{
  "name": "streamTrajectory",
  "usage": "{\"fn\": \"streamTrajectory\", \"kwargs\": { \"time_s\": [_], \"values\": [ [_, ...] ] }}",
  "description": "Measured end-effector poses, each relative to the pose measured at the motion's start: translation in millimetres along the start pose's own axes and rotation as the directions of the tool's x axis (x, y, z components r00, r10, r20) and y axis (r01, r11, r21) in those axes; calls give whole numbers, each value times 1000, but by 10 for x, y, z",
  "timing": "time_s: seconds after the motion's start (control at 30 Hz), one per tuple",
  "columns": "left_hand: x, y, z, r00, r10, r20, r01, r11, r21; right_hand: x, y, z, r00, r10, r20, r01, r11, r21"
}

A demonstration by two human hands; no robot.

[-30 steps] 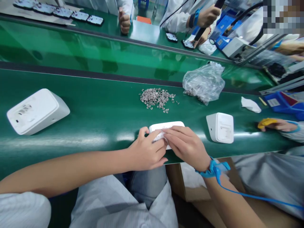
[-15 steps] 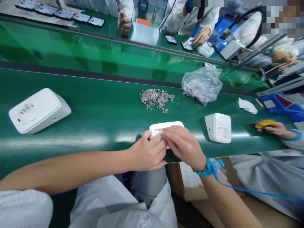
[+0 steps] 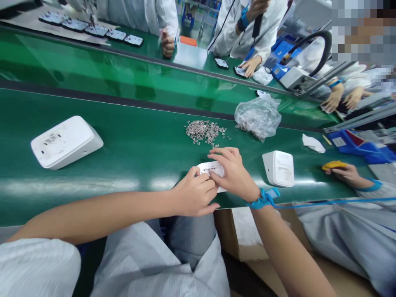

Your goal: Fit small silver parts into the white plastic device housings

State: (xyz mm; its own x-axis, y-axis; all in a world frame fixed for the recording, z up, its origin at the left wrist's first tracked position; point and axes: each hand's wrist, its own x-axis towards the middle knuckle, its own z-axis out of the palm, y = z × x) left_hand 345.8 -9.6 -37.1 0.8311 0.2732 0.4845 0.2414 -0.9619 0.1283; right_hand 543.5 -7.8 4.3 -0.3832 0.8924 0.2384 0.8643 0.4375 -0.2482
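Green conveyor belt (image 3: 130,148) carries everything. At 6 o'clock a white plastic casing (image 3: 213,170) is pinned flat by the left hand (image 3: 193,194), fingers curled, and the right hand (image 3: 233,173), steadying it; screws (image 3: 204,131) are heaped at 12 o'clock within reach.

Electronics assembly factory, green conveyor belt (image 3: 139,144), white-coated workers, white device housings (image 3: 66,141), loose screws (image 3: 204,131)

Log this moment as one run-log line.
left hand: fingertips on white casing | right hand: over casing, holding it | loose metal parts beyond | parts bag behind, to the right | second casing right
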Motion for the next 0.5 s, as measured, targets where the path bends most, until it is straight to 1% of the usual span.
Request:
{"fn": "streamTrajectory", "kwargs": {
  "time_s": [0.13, 0.23, 0.3, 0.37, 0.4, 0.43, 0.47, 0.5],
  "values": [
    [5, 23, 25, 998, -61, -33, 59, 996, -66, -1, 5, 37, 1000, 10, -20, -11, 999, -51],
    [6, 12, 11, 996, -84, -42, 79, 992, -97, 1, -56, 17, 997, 9, -74, -19, 990, -143],
    [-34, 0, -53, 995, -96, -20, 94, 991, -93, -20, -91, -51, 995, -2, -104, -18, 981, -191],
    [-150, 4, -183, 992, -123, 10, 123, 988, -90, -91, -61, -150, 986, 9, -165, -44, 977, -208],
    [-244, 16, -273, 989, -148, 21, 150, 984, -95, -155, -9, -197, 973, 32, -229, -83, 973, -216],
    [-363, 35, -378, 983, -184, 24, 186, 977, -103, -240, 71, -233, 945, 76, -317, -154, 962, -228],
    [-502, 60, -492, 973, -230, 18, 231, 967, -109, -343, 175, -251, 899, 128, -420, -248, 937, -247],
    [-657, 90, -609, 957, -289, 2, 287, 952, -108, -459, 295, -246, 840, 189, -508, -367, 888, -276]
  ]
}}
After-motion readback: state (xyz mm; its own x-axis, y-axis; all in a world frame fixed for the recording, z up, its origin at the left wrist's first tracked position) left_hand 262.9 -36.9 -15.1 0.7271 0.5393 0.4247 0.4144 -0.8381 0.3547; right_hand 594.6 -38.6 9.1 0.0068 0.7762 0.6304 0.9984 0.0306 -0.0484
